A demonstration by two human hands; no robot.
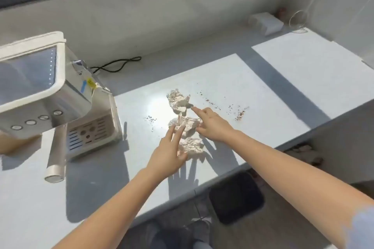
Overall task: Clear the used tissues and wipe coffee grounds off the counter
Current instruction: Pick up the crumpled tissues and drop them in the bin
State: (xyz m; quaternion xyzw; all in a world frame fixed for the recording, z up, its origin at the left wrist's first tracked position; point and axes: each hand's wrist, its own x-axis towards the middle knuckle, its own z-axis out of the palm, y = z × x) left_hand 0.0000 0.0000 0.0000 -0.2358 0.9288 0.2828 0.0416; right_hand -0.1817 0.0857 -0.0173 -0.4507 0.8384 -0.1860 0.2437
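Observation:
Three crumpled white tissues lie in a line on the white counter (222, 147): a far tissue (178, 100), a middle tissue (187, 124) and a near tissue (192, 145). My left hand (169, 153) hovers with fingers spread at the left edge of the near and middle tissues, holding nothing. My right hand (212, 124) is open to the right of the middle tissue, with its index finger stretched toward the far tissue. Brown coffee grounds (239, 115) are scattered right of the tissues, and a smaller patch of grounds (151, 120) lies to their left.
A cream espresso machine (50, 95) with a portafilter handle (56, 157) stands at the left, its black cord (117, 64) trailing behind. A white box (266, 22) and coiled wire (298, 21) sit at the far right. Below the counter edge is a dark bin (236, 196).

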